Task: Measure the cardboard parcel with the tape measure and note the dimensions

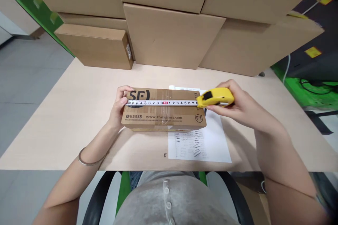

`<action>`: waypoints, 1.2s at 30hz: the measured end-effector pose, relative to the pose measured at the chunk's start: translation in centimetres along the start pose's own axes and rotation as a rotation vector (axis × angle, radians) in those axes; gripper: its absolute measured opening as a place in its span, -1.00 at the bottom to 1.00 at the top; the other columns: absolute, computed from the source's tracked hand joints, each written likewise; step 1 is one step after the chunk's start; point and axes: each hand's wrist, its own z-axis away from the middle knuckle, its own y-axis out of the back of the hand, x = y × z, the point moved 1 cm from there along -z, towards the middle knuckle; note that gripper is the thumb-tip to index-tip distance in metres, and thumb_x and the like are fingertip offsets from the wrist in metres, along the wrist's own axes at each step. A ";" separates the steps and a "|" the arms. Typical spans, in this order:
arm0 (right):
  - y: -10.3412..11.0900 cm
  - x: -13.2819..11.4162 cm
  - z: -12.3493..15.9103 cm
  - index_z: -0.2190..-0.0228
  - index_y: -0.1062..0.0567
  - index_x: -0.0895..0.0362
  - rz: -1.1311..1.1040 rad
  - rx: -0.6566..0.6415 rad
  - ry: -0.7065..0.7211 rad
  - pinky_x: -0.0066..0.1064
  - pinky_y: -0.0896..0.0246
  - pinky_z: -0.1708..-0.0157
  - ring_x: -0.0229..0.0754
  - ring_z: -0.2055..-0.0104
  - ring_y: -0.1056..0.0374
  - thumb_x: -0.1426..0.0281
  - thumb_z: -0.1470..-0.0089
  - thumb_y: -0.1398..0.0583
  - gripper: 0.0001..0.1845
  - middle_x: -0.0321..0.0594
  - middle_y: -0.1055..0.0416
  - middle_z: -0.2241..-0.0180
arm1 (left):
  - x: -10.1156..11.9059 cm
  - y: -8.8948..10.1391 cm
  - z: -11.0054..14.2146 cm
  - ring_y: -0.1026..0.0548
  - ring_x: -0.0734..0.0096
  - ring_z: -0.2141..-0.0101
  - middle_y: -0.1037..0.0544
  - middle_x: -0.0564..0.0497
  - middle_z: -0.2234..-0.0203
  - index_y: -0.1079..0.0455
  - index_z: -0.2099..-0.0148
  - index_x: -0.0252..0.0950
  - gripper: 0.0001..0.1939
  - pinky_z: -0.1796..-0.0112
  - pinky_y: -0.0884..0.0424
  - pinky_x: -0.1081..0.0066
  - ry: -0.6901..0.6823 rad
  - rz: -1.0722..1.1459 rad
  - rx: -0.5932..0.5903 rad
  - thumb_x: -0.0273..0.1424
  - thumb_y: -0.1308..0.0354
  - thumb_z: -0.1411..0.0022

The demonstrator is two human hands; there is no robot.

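A brown cardboard box (163, 121) with SF print and clear tape lies on the table in front of me. Across its top runs the white blade of a tape measure (216, 96), out to roughly the 18 mark. The tape's end is pinched by my left hand (117, 109) at the box's left edge, with the fingers closed around that corner. My right hand (240, 103) is wrapped round the yellow case at the box's right end. Partly under the box is a white paper sheet (211, 144) with handwritten marks.
Large cardboard boxes (169, 38) are stacked along the back of the table (66, 130). A flatter carton (92, 47) stands at the back left. Chair armrests (97, 197) flank my body, and cables (287, 70) hang at the right.
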 end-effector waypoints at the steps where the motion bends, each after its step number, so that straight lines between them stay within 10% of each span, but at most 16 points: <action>1: 0.5 0.7 0.7 0.21 -0.26 -0.02 -0.009 0.022 -0.024 -0.33 -0.20 0.47 -0.18 0.38 -0.30 0.14 -0.14 -0.33 -0.63 -0.30 -0.40 0.33 | 0.0 0.0 0.0 -0.53 0.31 0.33 -0.53 0.06 0.34 -0.47 0.22 -0.16 -0.70 0.36 -0.49 0.37 -0.002 -0.002 -0.001 -0.15 -0.36 -0.03; 20: 1.0 1.0 2.0 0.20 -0.29 -0.04 0.050 0.044 -0.067 -0.27 -0.22 0.49 -0.10 0.37 -0.35 0.10 -0.12 -0.33 -0.62 -0.24 -0.43 0.31 | 0.0 0.3 0.0 -0.50 0.31 0.34 -0.55 0.04 0.35 -0.50 0.24 -0.14 -0.70 0.36 -0.45 0.37 0.022 -0.025 0.039 -0.14 -0.37 0.00; 28: -3.2 -5.0 -4.8 0.14 -0.33 0.04 0.198 -0.146 0.153 -0.31 -0.22 0.39 -0.08 0.33 -0.43 -0.02 -0.14 -0.27 -0.53 -0.21 -0.52 0.24 | 0.4 0.5 0.1 -0.54 0.26 0.21 -0.60 0.01 0.22 -0.56 0.14 -0.14 -0.63 0.22 -0.50 0.36 0.033 -0.109 0.012 -0.09 -0.38 -0.03; 33: -7.3 -9.0 -9.5 0.20 -0.32 0.06 0.275 -0.200 0.365 -0.31 -0.16 0.32 -0.07 0.27 -0.41 0.07 -0.18 -0.26 -0.63 -0.20 -0.49 0.26 | 0.8 2.3 0.0 -0.36 -0.11 -0.23 -0.54 -0.16 -0.08 -0.51 -0.11 -0.14 -0.11 -0.18 -0.36 0.09 0.084 -0.170 -0.209 0.28 -0.36 0.17; 36: -8.6 -10.1 -10.5 0.19 -0.31 0.07 0.237 -0.243 0.415 -0.30 -0.17 0.29 -0.07 0.23 -0.41 0.11 -0.21 -0.25 -0.66 -0.18 -0.48 0.23 | 0.6 3.8 0.3 -0.26 -0.37 -0.29 -0.50 -0.27 -0.09 -0.51 -0.07 -0.21 0.00 -0.19 -0.33 -0.12 0.205 -0.255 -0.400 -0.04 -0.62 0.52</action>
